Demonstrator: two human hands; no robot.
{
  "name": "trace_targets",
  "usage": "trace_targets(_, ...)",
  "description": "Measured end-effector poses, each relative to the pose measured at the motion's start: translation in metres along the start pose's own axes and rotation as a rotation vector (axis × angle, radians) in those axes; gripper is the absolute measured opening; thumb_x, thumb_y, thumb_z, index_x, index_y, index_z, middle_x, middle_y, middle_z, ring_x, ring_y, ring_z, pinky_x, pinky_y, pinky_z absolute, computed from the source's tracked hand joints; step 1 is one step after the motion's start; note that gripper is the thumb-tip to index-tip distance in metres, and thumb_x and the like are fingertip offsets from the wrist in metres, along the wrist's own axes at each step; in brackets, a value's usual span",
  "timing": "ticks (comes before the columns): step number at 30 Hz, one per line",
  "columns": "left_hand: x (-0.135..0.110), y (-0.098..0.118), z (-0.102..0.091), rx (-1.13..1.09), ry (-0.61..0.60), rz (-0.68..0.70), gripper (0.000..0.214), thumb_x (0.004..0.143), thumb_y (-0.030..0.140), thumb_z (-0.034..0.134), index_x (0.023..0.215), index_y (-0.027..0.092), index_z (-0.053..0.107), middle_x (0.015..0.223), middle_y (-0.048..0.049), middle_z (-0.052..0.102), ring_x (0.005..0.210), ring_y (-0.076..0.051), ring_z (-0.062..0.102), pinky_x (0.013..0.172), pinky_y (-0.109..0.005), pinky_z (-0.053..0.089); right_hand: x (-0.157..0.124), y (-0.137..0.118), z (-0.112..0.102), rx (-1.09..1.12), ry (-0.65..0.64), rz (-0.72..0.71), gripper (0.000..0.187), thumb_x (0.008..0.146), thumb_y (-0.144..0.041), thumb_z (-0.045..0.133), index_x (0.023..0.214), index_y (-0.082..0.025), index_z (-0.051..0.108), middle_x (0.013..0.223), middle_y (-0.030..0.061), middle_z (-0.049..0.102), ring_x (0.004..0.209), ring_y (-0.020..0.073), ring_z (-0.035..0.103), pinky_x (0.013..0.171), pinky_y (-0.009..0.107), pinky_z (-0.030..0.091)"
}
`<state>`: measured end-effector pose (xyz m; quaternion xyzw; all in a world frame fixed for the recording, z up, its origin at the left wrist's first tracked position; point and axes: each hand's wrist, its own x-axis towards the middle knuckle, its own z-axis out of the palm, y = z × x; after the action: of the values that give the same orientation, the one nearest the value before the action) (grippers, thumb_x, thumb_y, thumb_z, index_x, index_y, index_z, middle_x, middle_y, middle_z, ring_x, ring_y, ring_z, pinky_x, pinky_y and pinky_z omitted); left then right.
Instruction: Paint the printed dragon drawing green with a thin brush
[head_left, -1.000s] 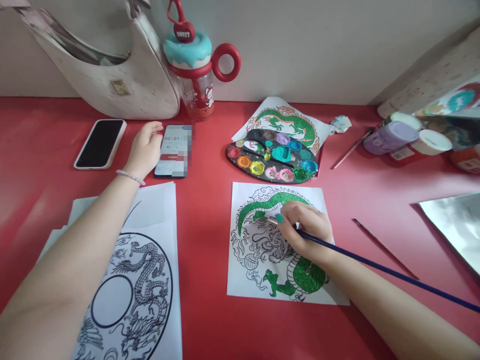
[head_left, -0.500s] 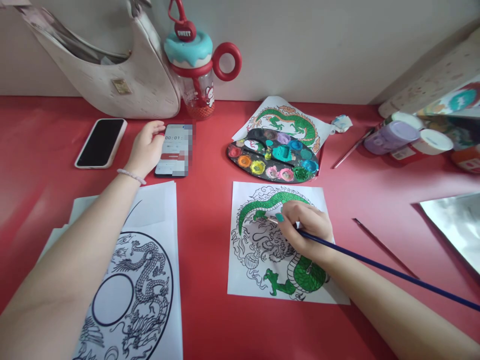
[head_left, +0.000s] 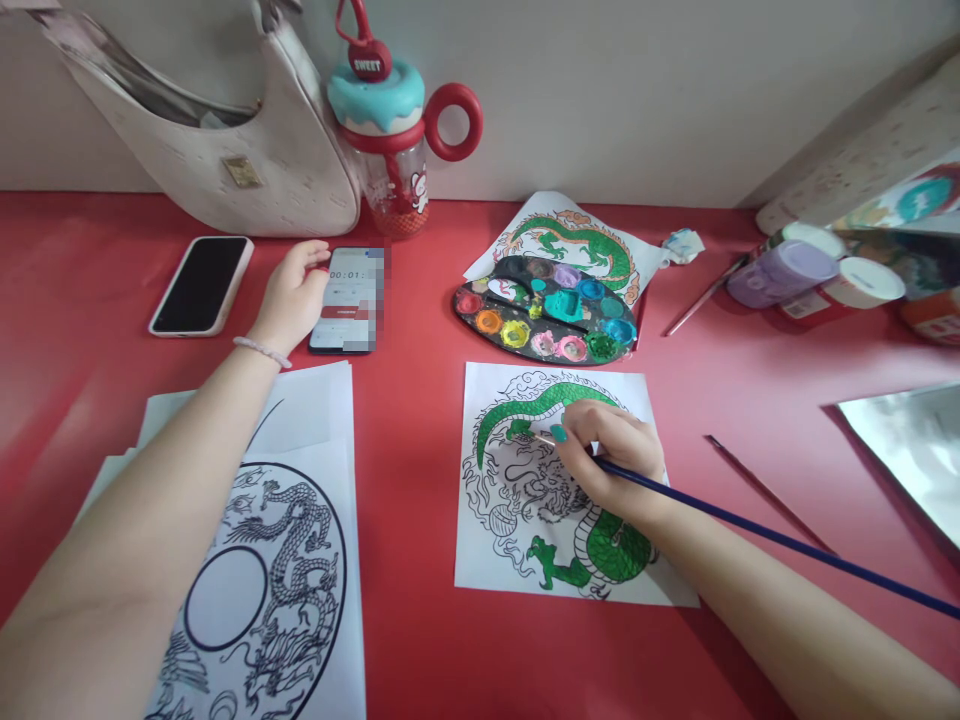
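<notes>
My right hand (head_left: pixel 611 445) pinches a long blue paintbrush (head_left: pixel 720 518). Its tip meets the dragon drawing (head_left: pixel 480 560), at a green claw in the upper middle. The dragon's tail, lower body and legs are painted green, while its head, flames and clouds are bare line art. My left hand (head_left: pixel 292 295) lies at the left edge of a phone (head_left: pixel 341 335) showing a running-timer style screen, its fingers loosely extended and gripping nothing. Above the drawing sits a black paint palette (head_left: pixel 510 347) with several coloured wells. It partly covers a painted dragon picture (head_left: pixel 592 240).
Printed dragon sheets (head_left: pixel 315 410) lie under my left forearm. A second phone (head_left: pixel 201 287), a white handbag (head_left: pixel 292 180) and a tumbler (head_left: pixel 397 165) stand at the back left. To the right are a thin brush (head_left: pixel 772 495), paint jars (head_left: pixel 787 275), crumpled tissue (head_left: pixel 682 246) and a silvery packet (head_left: pixel 915 450).
</notes>
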<state>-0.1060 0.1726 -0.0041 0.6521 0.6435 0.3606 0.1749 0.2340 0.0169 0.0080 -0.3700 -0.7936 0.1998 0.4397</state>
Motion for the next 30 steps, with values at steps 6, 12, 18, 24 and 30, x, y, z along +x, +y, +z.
trace_targets(6, 0.0006, -0.0017, 0.0005, -0.005, 0.001, 0.009, 0.042, 0.081, 0.015, 0.043, 0.122, 0.015, 0.052, 0.126, -0.0068, 0.058, 0.120, -0.018, 0.053, 0.106, -0.034, 0.041, 0.0007, -0.0004, 0.0004, -0.005, 0.007, -0.003, 0.031, 0.080, -0.005, 0.050, 0.064, -0.020, 0.029, 0.054, -0.0052, 0.033, 0.049, 0.0061, 0.035, 0.047, 0.023, 0.029)
trace_targets(12, 0.0016, -0.0054, 0.0020, -0.003, -0.011, 0.019, 0.043, 0.081, 0.016, 0.043, 0.124, 0.015, 0.050, 0.128, -0.0043, 0.057, 0.120, -0.016, 0.052, 0.106, -0.032, 0.041, 0.0002, -0.0005, 0.0008, 0.003, 0.010, -0.005, 0.031, 0.079, -0.003, 0.050, 0.065, -0.020, 0.029, 0.055, -0.0052, 0.033, 0.051, 0.0057, 0.035, 0.048, 0.022, 0.029)
trace_targets(18, 0.0014, -0.0039, 0.0010, 0.008, -0.006, 0.017, 0.044, 0.080, 0.016, 0.045, 0.123, 0.017, 0.051, 0.129, -0.0049, 0.057, 0.121, -0.017, 0.052, 0.107, -0.034, 0.041, -0.0002, 0.0003, 0.0007, 0.018, 0.000, -0.002, 0.032, 0.078, -0.002, 0.051, 0.066, -0.020, 0.028, 0.055, -0.0057, 0.030, 0.051, 0.0058, 0.032, 0.048, 0.021, 0.028)
trace_targets(24, 0.0008, -0.0047, 0.0012, -0.001, -0.015, 0.022, 0.044, 0.081, 0.015, 0.045, 0.124, 0.015, 0.051, 0.130, -0.0057, 0.056, 0.122, -0.019, 0.051, 0.109, -0.037, 0.039, 0.0005, -0.0003, 0.0003, 0.005, 0.000, -0.012, 0.031, 0.078, -0.001, 0.051, 0.067, -0.020, 0.029, 0.056, -0.0053, 0.033, 0.051, 0.0057, 0.034, 0.048, 0.021, 0.029)
trace_targets(30, 0.0034, -0.0084, 0.0031, -0.009, 0.003, 0.034, 0.046, 0.078, 0.013, 0.045, 0.123, 0.014, 0.052, 0.128, -0.0087, 0.058, 0.121, -0.020, 0.053, 0.107, -0.039, 0.041, -0.0008, 0.0008, 0.0008, 0.008, 0.005, -0.015, 0.031, 0.079, -0.002, 0.051, 0.066, -0.020, 0.028, 0.056, -0.0053, 0.033, 0.051, 0.0056, 0.035, 0.048, 0.021, 0.029)
